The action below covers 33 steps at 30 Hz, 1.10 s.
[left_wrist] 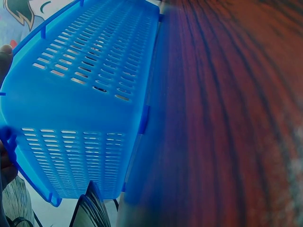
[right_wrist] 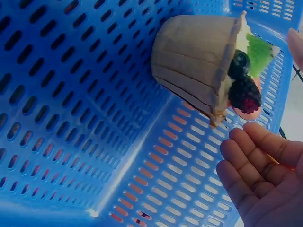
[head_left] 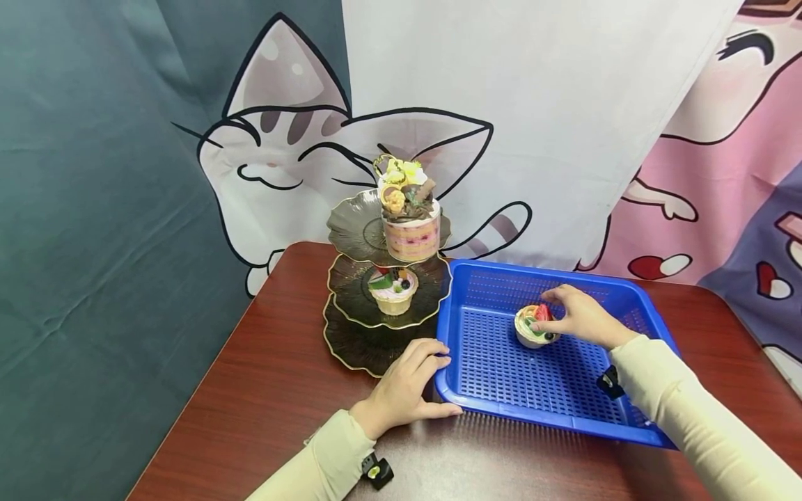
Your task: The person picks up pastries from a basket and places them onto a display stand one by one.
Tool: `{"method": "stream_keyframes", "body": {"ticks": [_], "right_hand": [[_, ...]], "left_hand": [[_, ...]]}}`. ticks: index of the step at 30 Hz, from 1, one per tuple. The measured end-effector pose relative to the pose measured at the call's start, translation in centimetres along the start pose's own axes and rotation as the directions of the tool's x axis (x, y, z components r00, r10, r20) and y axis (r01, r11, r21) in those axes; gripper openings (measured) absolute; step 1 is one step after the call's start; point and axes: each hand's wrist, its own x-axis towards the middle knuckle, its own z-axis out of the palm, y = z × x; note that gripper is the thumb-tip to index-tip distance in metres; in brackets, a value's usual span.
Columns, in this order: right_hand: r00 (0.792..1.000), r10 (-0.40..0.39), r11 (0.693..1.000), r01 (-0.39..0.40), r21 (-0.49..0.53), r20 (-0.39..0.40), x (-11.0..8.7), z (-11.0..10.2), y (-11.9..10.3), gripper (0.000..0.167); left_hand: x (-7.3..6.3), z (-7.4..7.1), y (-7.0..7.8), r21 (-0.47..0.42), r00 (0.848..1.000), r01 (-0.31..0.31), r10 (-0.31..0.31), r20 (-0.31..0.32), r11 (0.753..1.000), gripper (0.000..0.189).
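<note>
In the head view my left hand (head_left: 407, 383) rests at the near left corner of a blue plastic basket (head_left: 520, 410), fingertips on its left rim and thumb along its front rim. My right hand (head_left: 579, 316) reaches inside, over a cupcake (head_left: 532, 341) topped with strawberry, green fruit and dark berries. Its thumb and fingers are spread about the toppings. From the right wrist, the cupcake's pale paper cup (right_wrist: 194, 56) shows close to the basket floor, with bent fingers (right_wrist: 241, 179) just beside the berries.
Left of the basket stands a three-tier dark plate stand (head_left: 357, 355) with gold edges. A layered cake cup (head_left: 412, 236) is on its top tier, another cupcake (head_left: 393, 299) on the middle one. Cartoon-printed cloth (head_left: 564, 139) hangs behind the reddish-brown table (head_left: 250, 396).
</note>
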Motion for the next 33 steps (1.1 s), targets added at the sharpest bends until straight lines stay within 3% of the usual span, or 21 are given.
{"method": "stream_keyframes", "body": {"ticks": [9,33], "right_hand": [[0.998,-0.059,0.998,0.059,-0.031,0.005,0.0,0.6,0.2,0.071],[0.997,-0.065,0.994,0.069,-0.083,0.048,0.0,1.6,0.6,0.077]], "left_hand": [[-0.1,0.0,0.0,0.004,1.0,0.001,-0.001,0.005,1.0,0.067],[-0.1,0.0,0.0,0.001,1.0,0.006,-0.006,0.014,1.0,0.068]]}}
